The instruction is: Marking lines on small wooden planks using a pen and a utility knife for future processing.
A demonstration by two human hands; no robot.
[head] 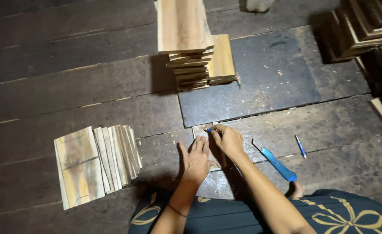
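Note:
A thin wooden piece (199, 130) lies flat on the dark plank floor in front of me, mostly hidden under my hands. My left hand (195, 158) presses flat on it, fingers together and pointing away. My right hand (227, 139) pinches a blue pen (208, 129) with its tip on the piece's far end. Both forearms reach out from the bottom of the view.
A fanned row of thin wooden pieces (95, 162) lies to the left. A tall stack of boards (191, 43) stands ahead. A blue-handled knife (275, 162) and another pen (300, 146) lie to the right. More stacked wood (364, 26) sits at top right.

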